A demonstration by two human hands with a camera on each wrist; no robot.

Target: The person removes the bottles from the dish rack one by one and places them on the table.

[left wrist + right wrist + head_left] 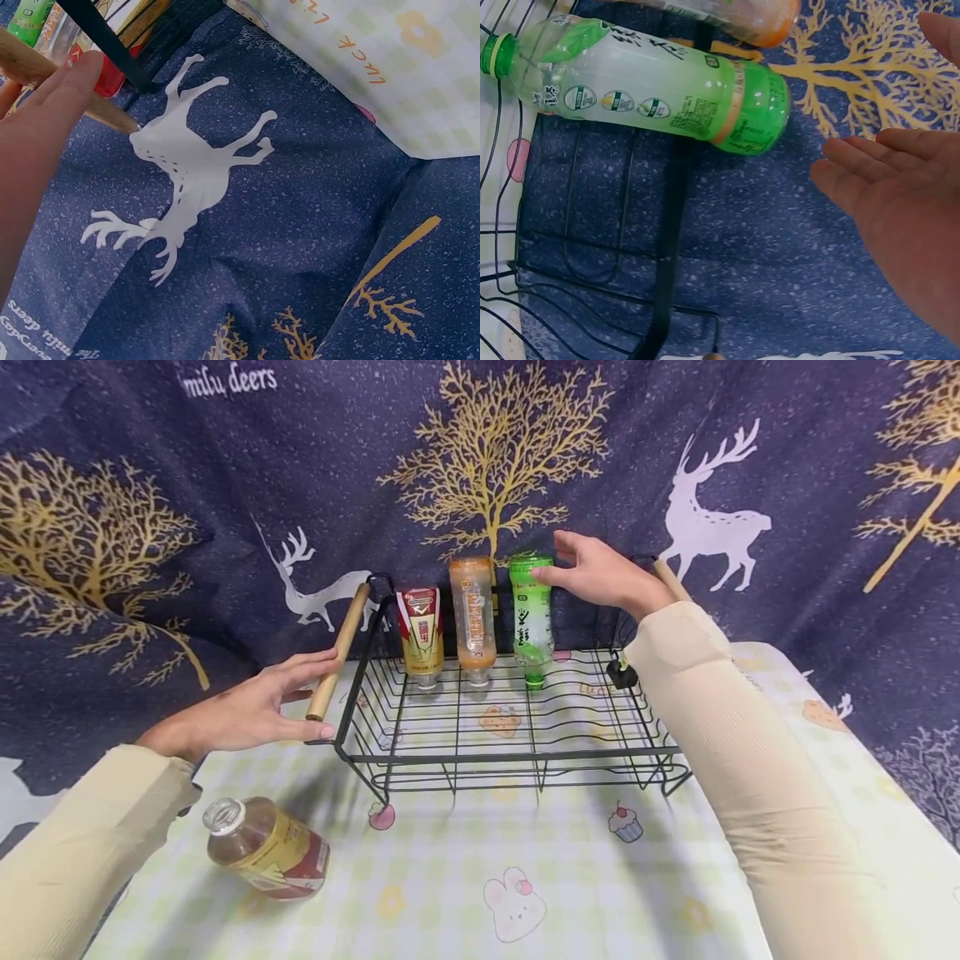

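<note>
My left hand (258,697) touches the wooden handle (337,652) at the left end of a black wire rack (480,756), its fingers fairly straight. Three plastic bottles stand neck-down along the rack's back: a red-and-gold one (422,635), an orange-labelled one (472,614) and a green one (533,618). Beside the green bottle's upturned base is my right hand (603,572), fingers extended; the right wrist view shows a gap between that hand (900,187) and the green bottle (667,90). An uncapped bottle (273,852) with a yellow-and-red label stands on the table, left of the rack.
A second wooden handle (670,578) at the rack's right end is partly hidden by the right wrist. A small black item (622,674) sits inside the rack on the right. Behind hangs a dark blue curtain (322,460); below lies a checked tablecloth (450,877).
</note>
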